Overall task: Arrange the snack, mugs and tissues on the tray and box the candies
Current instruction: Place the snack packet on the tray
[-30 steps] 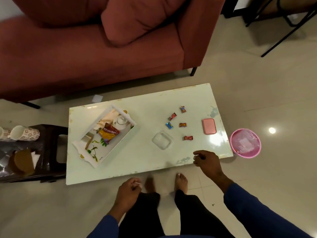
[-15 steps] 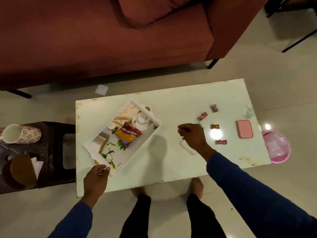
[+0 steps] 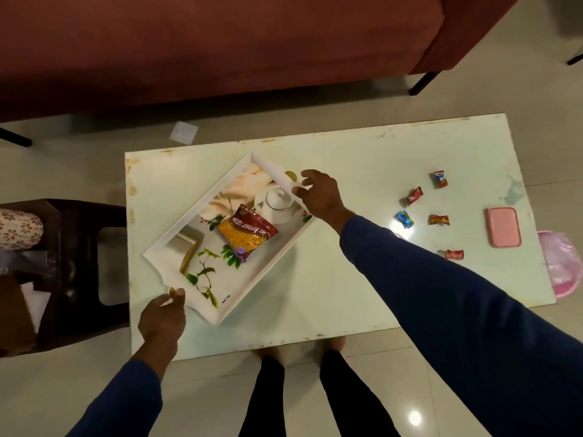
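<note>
A white rectangular tray with a printed floral picture on its floor (image 3: 285,244) lies turned at an angle on the left half of the pale green tabletop (image 3: 347,294), one corner pointing at the far edge and another at the near edge. Inside it a red and yellow snack packet (image 3: 247,233) lies flat near the middle, and just beyond the packet sits a white teapot shape with a lid (image 3: 277,201); whether that is a real pot or part of the tray's picture cannot be told. The left hand (image 3: 162,318), in a dark blue sleeve, pinches the tray's scalloped short end near the left near corner of the tabletop, thumb and fingers closed on the rim. The right hand (image 3: 318,192) reaches across to the opposite short end, fingers curled over the rim there, so the two hands are well apart at the tray's two ends. On the right half of the tabletop five small wrapped candies (image 3: 439,219) lie scattered and apart from one another, and beside them, near the right edge, rests a pink rounded rectangular box lid (image 3: 503,227). Off the left edge stands a dark brown stool (image 3: 79,263) carrying a white mug patterned with red flowers (image 3: 19,228), only partly in view. A pink plastic bin (image 3: 563,263) sits on the floor past the right edge.
</note>
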